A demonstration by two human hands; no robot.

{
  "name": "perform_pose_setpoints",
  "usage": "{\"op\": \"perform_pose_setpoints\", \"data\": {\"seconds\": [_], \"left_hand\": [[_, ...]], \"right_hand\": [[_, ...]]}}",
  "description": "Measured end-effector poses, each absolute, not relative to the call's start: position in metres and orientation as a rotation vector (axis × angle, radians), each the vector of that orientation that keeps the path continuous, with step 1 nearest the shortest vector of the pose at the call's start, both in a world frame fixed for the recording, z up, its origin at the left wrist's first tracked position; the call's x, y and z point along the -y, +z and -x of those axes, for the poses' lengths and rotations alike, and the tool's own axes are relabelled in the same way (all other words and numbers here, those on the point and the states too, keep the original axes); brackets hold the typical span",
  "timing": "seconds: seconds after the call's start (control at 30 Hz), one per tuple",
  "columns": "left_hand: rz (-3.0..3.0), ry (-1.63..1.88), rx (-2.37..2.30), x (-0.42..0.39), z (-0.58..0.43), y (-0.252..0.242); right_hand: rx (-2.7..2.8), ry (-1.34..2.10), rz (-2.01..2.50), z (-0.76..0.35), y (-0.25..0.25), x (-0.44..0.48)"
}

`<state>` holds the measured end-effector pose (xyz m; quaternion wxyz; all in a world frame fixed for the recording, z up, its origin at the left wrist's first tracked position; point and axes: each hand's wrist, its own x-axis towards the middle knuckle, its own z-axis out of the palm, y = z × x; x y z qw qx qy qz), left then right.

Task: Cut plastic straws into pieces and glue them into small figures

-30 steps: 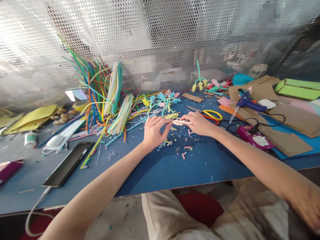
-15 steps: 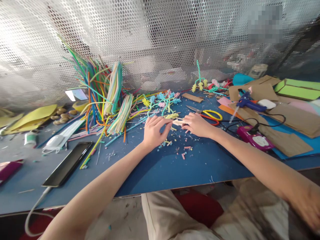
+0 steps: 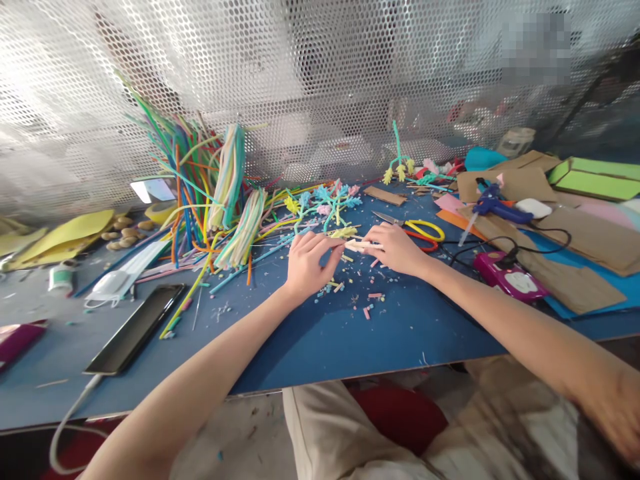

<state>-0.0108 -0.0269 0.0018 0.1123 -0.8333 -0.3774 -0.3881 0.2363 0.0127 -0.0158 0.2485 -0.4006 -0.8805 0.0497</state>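
Observation:
My left hand [image 3: 309,264] and my right hand [image 3: 396,249] face each other above the middle of the blue table. Between them lies a pale cream pipe cleaner [image 3: 357,245], pinched at its left end by my left fingers and at its right by my right ones. It looks short and lumpy, perhaps twisted; the fingers cover its ends. Just behind it are a yellow pipe cleaner piece [image 3: 343,233] and blue, pink and yellow pipe cleaner flowers [image 3: 331,199]. Scissors [image 3: 423,230] with yellow and red handles lie beyond my right hand.
A heap of pipe cleaners [image 3: 190,193] stands at the left, near a phone [image 3: 136,330] on a cable. Right of my hands are a blue glue gun [image 3: 500,205], a purple power block [image 3: 510,277] and cardboard sheets [image 3: 585,287]. A perforated metal screen [image 3: 345,87] rises behind.
My right fingers have shifted slightly along the cream pipe cleaner, so more of its right end shows beneath them. My left hand stays in nearly the same place.

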Motion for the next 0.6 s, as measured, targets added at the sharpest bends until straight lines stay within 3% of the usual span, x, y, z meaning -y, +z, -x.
{"op": "perform_pose_setpoints", "data": {"seconds": [0.47, 0.6], "left_hand": [[2.448, -1.134, 1.100, 0.027, 0.011, 0.001], [2.449, -1.133, 1.107, 0.027, 0.011, 0.001]], "right_hand": [[2.604, -0.287, 1.130, -0.225, -0.030, -0.010], [2.494, -0.262, 1.158, -0.233, -0.024, -0.014]]}}
